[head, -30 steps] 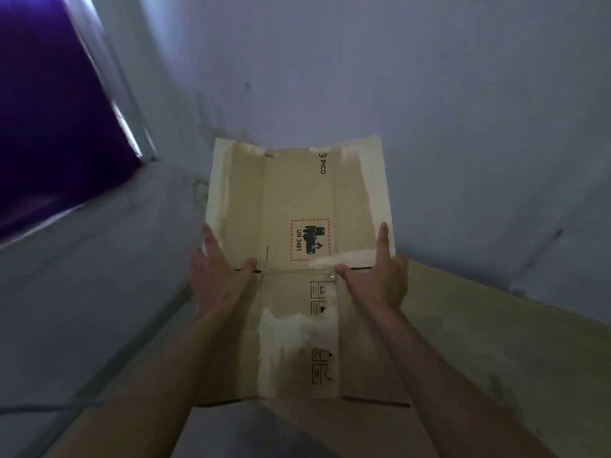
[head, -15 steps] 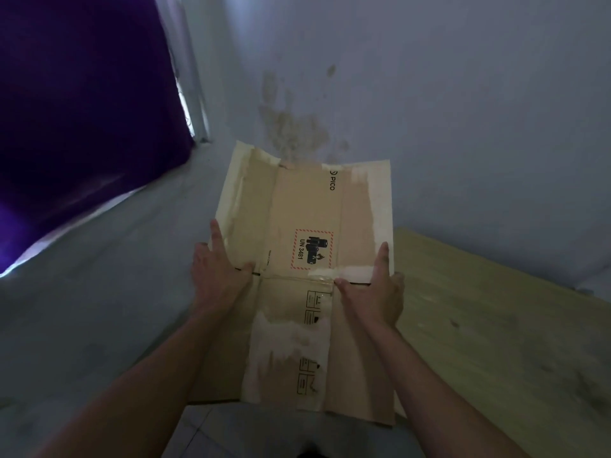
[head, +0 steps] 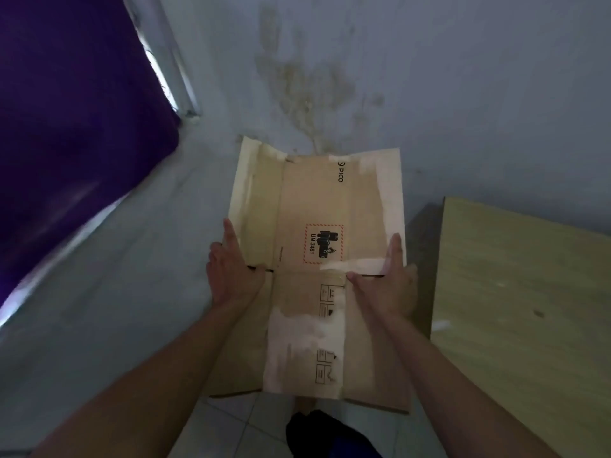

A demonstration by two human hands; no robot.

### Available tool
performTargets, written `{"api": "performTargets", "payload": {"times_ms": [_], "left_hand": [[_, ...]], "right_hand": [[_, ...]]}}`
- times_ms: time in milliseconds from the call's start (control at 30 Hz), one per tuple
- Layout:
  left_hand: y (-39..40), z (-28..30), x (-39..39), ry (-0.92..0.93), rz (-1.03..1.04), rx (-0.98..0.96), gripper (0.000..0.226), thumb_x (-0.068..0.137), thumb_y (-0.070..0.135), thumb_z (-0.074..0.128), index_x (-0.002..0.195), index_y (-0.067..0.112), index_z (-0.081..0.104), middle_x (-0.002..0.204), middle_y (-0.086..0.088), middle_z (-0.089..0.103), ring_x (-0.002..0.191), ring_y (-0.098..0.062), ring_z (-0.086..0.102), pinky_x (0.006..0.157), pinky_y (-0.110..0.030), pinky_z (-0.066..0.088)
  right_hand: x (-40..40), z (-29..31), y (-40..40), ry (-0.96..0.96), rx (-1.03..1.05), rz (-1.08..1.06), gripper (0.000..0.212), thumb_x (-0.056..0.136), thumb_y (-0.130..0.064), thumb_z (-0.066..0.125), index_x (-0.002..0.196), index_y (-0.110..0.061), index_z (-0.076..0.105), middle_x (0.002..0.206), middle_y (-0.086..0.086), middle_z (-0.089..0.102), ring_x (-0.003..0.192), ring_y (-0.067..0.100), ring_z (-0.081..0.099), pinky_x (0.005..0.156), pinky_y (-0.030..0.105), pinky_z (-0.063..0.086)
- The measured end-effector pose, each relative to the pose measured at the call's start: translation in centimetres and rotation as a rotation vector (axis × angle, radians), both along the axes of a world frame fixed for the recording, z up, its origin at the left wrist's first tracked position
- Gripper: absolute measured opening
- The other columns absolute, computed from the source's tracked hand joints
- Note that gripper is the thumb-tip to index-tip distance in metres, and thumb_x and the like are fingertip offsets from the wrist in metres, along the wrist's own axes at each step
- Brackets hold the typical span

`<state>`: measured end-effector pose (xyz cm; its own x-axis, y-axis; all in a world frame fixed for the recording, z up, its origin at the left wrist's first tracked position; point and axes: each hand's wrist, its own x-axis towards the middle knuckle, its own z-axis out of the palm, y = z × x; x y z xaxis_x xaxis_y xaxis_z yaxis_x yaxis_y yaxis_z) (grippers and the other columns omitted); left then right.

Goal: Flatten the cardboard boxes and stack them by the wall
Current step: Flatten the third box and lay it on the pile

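A flattened brown cardboard box [head: 314, 206] with a PICO mark, a red-framed UN 3481 label and torn white patches is held out in front of me, above the floor. My left hand [head: 231, 269] grips its left edge at the middle crease, thumb on top. On the right edge, at the same crease, my right hand [head: 386, 279] holds it the same way. The box's far end points at the stained wall [head: 314, 84]; whether it touches the wall I cannot tell.
A light wooden tabletop [head: 522, 309] stands at the right, close to the box's right edge. A purple curtain [head: 72, 120] hangs at the left beside a window frame [head: 172, 71]. White floor tiles [head: 238, 421] and a dark garment [head: 324, 434] show below.
My view has tilted down and drawn closer to the wall corner. Both hands keep the same grip on the box, which has come nearer the stained wall.
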<state>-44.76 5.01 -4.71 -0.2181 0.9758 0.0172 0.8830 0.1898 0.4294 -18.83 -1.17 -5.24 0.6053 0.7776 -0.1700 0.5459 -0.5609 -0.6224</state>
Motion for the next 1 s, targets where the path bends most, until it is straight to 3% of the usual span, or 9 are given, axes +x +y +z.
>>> {"api": "performTargets", "payload": {"times_ms": [333, 500, 633, 833, 1000], "left_hand": [[10.2, -7.4, -2.2, 0.027, -0.072, -0.130, 0.118, 0.072, 0.034, 0.078, 0.157, 0.026, -0.003, 0.124, -0.017, 0.044, 0.105, -0.032, 0.050, 0.094, -0.041, 0.042], [15.0, -14.9, -2.3, 0.011, -0.152, -0.155, 0.117, 0.072, 0.030, 0.080, 0.158, 0.021, 0.001, 0.129, -0.021, 0.045, 0.114, -0.036, 0.049, 0.098, -0.045, 0.043], [17.2, -23.5, -1.8, -0.056, -0.224, -0.188, 0.112, 0.079, 0.024, 0.077, 0.158, 0.019, -0.002, 0.143, -0.023, 0.040, 0.129, -0.037, 0.040, 0.105, -0.046, 0.037], [19.6, -40.5, -1.1, -0.002, -0.275, -0.273, 0.110, 0.079, 0.025, 0.075, 0.157, 0.023, -0.003, 0.118, -0.018, 0.048, 0.104, -0.032, 0.048, 0.090, -0.041, 0.042], [21.1, -54.4, -0.2, 0.020, -0.286, -0.375, 0.106, 0.080, 0.016, 0.071, 0.158, 0.024, -0.002, 0.118, -0.019, 0.045, 0.100, -0.035, 0.051, 0.091, -0.046, 0.047]], "right_hand": [[-3.6, -6.7, 7.4, 0.052, -0.160, -0.123, 0.127, 0.057, -0.060, 0.087, 0.150, -0.052, 0.001, 0.119, 0.015, 0.047, 0.115, 0.037, 0.052, 0.097, 0.048, 0.049], [-4.3, -13.5, 10.6, 0.055, -0.194, -0.211, 0.125, 0.057, -0.054, 0.088, 0.150, -0.053, 0.004, 0.114, 0.012, 0.047, 0.112, 0.036, 0.052, 0.094, 0.047, 0.048], [-4.5, -21.9, 12.6, 0.059, -0.230, -0.273, 0.124, 0.057, -0.052, 0.088, 0.149, -0.055, 0.006, 0.115, 0.015, 0.048, 0.111, 0.040, 0.054, 0.093, 0.048, 0.050], [-4.0, -38.1, 13.3, 0.152, -0.265, -0.329, 0.120, 0.066, -0.046, 0.087, 0.152, -0.052, 0.005, 0.128, 0.015, 0.046, 0.118, 0.038, 0.052, 0.092, 0.045, 0.047], [-3.6, -52.4, 14.8, 0.185, -0.292, -0.329, 0.120, 0.063, -0.045, 0.089, 0.153, -0.049, 0.009, 0.134, 0.011, 0.049, 0.119, 0.032, 0.053, 0.082, 0.036, 0.045]]}}
